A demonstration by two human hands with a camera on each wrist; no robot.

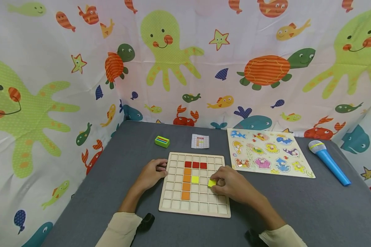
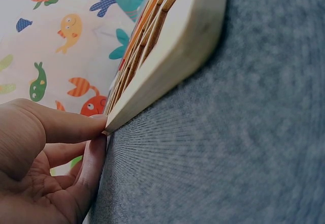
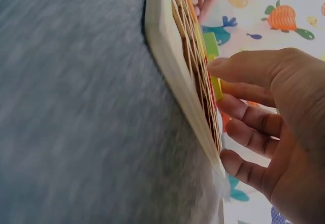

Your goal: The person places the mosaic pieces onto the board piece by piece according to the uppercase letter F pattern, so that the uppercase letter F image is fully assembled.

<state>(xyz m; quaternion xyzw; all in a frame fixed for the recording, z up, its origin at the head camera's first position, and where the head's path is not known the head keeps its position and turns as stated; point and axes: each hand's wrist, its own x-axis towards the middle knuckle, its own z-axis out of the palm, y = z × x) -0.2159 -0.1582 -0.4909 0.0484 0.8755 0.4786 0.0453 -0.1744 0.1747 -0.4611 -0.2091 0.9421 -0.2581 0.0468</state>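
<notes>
A wooden grid board (image 1: 174,205) lies on the table, with a row of red tiles (image 1: 195,165), a column of orange tiles (image 1: 186,187) and one yellow tile (image 1: 195,179) set in its cells. My left hand (image 1: 151,175) holds the board's left edge; the left wrist view shows the thumb and a finger (image 2: 95,158) together at the board's edge (image 2: 152,94). Over the right part of the grid, my right hand (image 1: 235,183) pinches a yellow square tile (image 1: 211,183) between thumb and fingers. That tile (image 3: 217,84) stands tilted close over the cells in the right wrist view.
Behind the board are a small green block with coloured stripes (image 1: 162,141) and a card with a printed grid pattern (image 1: 200,141). A sea-animal puzzle board (image 1: 275,152) lies back right, beside a blue toy microphone (image 1: 330,163). Patterned cloth (image 1: 191,61) hangs behind the table.
</notes>
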